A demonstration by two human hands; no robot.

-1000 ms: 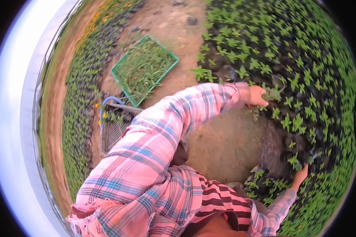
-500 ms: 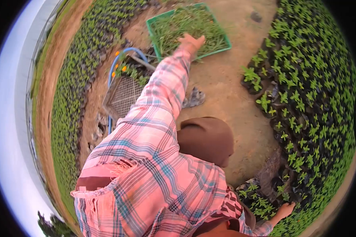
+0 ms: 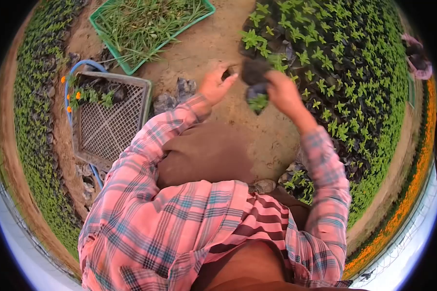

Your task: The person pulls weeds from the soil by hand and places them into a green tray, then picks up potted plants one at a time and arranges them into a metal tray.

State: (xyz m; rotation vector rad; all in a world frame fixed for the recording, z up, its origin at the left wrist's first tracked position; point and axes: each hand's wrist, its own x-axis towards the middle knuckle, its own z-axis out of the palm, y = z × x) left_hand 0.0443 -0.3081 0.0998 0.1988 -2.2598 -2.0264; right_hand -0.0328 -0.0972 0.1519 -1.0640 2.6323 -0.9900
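Observation:
My right hand (image 3: pixel 285 97) grips a small black seedling bag (image 3: pixel 257 90) above the bare soil path. The bag is tipped, with green leaves (image 3: pixel 258 103) on the side toward me and a blurred dark mass (image 3: pixel 255 72), perhaps soil, on the far side. To its left is my left hand (image 3: pixel 217 85), its fingers curved and thumb apart, a dark gap between them. It does not touch the bag. Potted seedlings (image 3: pixel 327 82) in black bags stand densely at the right.
A green tray (image 3: pixel 127 68) of pulled grass lies at upper left. Below it sits a mesh crate (image 3: pixel 114 121) holding several seedlings with orange flowers, beside a blue hose (image 3: pixel 90 62). Crumpled black bags (image 3: pixel 185 88) lie nearby. Another person (image 3: pixel 416 57) is at far right.
My left hand has come back from the grass tray toward the middle. My right hand has risen from the seedlings at lower right with a seedling bag. The view has turned rightward.

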